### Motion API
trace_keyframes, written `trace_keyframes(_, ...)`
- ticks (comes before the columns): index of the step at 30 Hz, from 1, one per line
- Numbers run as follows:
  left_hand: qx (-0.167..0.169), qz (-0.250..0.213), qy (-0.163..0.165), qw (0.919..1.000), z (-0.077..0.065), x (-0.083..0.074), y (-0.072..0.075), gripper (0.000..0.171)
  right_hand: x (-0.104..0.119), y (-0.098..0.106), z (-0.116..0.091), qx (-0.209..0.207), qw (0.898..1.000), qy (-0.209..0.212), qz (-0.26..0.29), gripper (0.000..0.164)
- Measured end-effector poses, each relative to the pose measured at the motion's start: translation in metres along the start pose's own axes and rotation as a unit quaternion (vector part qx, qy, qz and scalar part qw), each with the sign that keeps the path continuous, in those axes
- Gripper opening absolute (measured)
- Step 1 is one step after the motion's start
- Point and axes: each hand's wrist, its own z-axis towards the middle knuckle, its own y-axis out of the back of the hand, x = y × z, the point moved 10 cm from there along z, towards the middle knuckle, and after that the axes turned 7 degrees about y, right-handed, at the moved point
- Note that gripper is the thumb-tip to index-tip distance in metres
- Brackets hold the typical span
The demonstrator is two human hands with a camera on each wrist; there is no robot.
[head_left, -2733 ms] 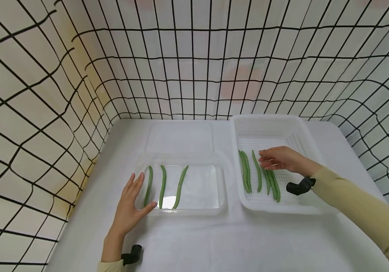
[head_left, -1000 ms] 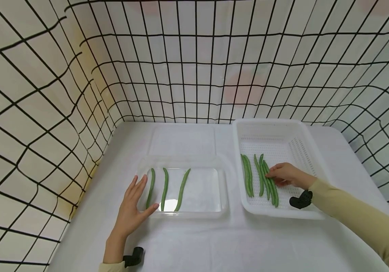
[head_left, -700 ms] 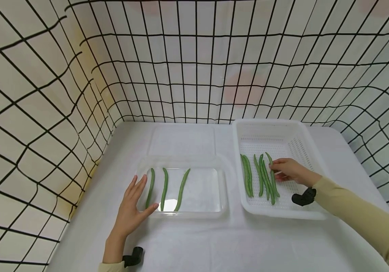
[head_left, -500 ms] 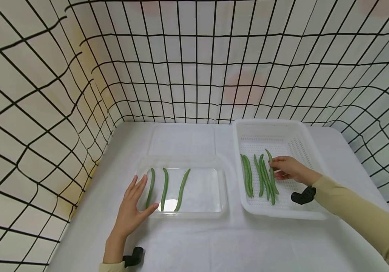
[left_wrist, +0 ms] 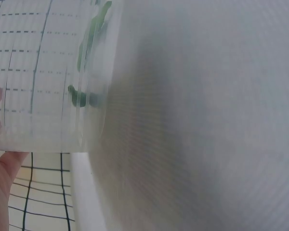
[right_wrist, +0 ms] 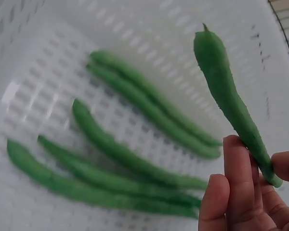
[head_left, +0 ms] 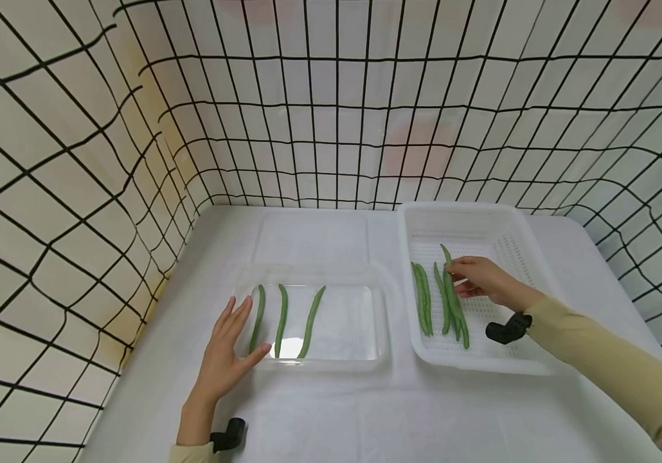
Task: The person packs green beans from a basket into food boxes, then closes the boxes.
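Note:
In the head view my right hand [head_left: 484,278] is over the white perforated basket [head_left: 539,283], pinching one green bean [right_wrist: 224,86] between thumb and fingers. The right wrist view shows that bean raised above the other green beans [right_wrist: 130,154], which lie on the basket floor in a pair and a looser group. My left hand [head_left: 223,357], fingers straight and spread, rests at the left side of a clear plastic container [head_left: 380,321]. Inside the container three green beans [head_left: 281,318] lie apart from one another, roughly upright in the view.
A clear flat lid [head_left: 310,235] lies behind the container on the white tablecloth [head_left: 354,418]. Black wire grid panels [head_left: 337,128] enclose the table at the back and both sides. A black wrist camera [head_left: 507,329] sits on the right forearm.
My right hand came down into the basket, took one green bean from the right of the group, lifted it, and shifted slightly left with it. The left hand has stayed in place.

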Motion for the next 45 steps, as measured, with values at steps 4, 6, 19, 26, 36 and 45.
trace_keyframes(4,-0.001,0.0,-0.002,1.0,0.001,-0.001,0.001,0.092,0.022,-0.013,0.0,0.002,1.0,0.021,0.001,0.057)
trace_keyframes(6,0.001,0.0,-0.003,1.0,0.002,-0.002,0.001,0.092,0.033,-0.02,-0.001,0.003,1.0,0.031,0.001,0.057)
trace_keyframes(19,0.008,-0.002,-0.003,1.0,0.005,-0.002,0.001,0.092,0.103,-0.096,0.007,0.036,0.994,0.087,0.061,0.041)
trace_keyframes(26,0.004,-0.004,0.004,1.0,0.003,0.0,0.001,0.091,0.121,-0.158,0.012,0.099,0.988,0.082,0.08,0.034)
trace_keyframes(36,0.013,-0.008,0.008,0.9999,0.0,0.002,-0.007,0.091,0.098,-0.209,0.016,0.156,0.985,0.031,0.072,0.024)
trace_keyframes(45,0.003,0.001,0.003,1.0,-0.002,-0.001,-0.001,0.091,0.09,-0.215,0.01,0.165,0.98,-0.012,0.108,0.047)
